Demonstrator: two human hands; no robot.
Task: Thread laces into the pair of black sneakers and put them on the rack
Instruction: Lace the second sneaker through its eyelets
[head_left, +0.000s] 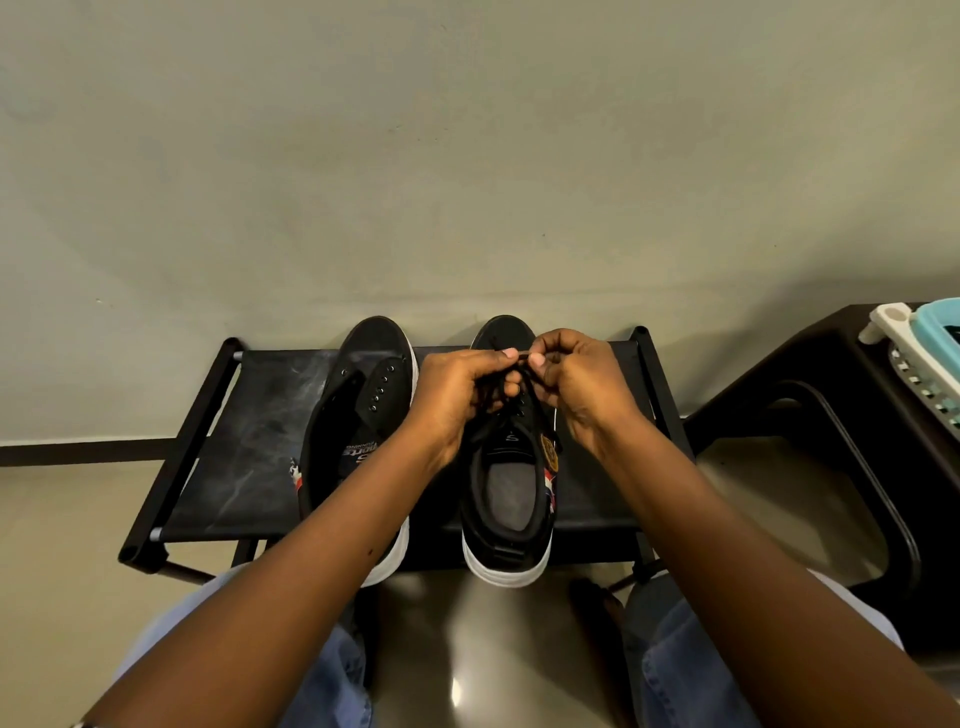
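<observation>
- Black fabric rack (244, 441) carries both sneakers, toes toward the wall.
- On the rack's right half, the right sneaker (511, 499) has a black lace (491, 410) over its eyelets.
- Left hand (457, 395) and right hand (576, 384) both curl their fingers, pinching the lace above that shoe.
- Left sneaker (363, 415) lies mid-rack, eyelets bare.
</observation>
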